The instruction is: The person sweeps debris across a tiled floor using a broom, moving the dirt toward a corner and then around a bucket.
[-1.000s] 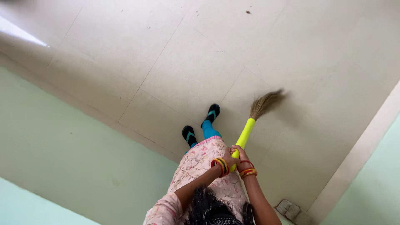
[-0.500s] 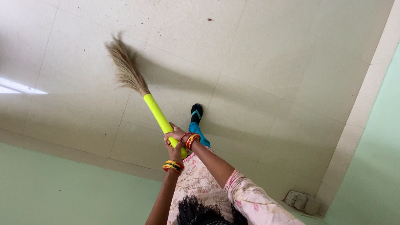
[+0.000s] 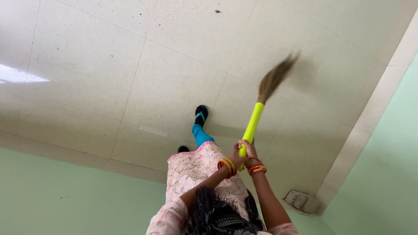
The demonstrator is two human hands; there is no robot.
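Observation:
Both of my hands grip the lower end of a broom's bright yellow-green handle (image 3: 252,124), held out in front of my patterned pink dress. My left hand (image 3: 234,157) and my right hand (image 3: 249,151) sit side by side on it, each wrist wearing red and gold bangles. The broom's brown grass bristles (image 3: 274,77) reach forward and to the right over the cream floor tiles (image 3: 87,65). One foot in a black sandal with teal straps (image 3: 201,114) is stepped forward, just left of the handle.
Pale green walls run along the near left (image 3: 65,196) and the right (image 3: 387,165), meeting at a corner. A small grey ridged object (image 3: 300,200) lies in that corner. A dark speck (image 3: 217,11) sits on the far tiles.
The broom has swung from the left side of my body across to the right, and my arms have uncrossed. The bristles now point forward-right instead of forward-left.

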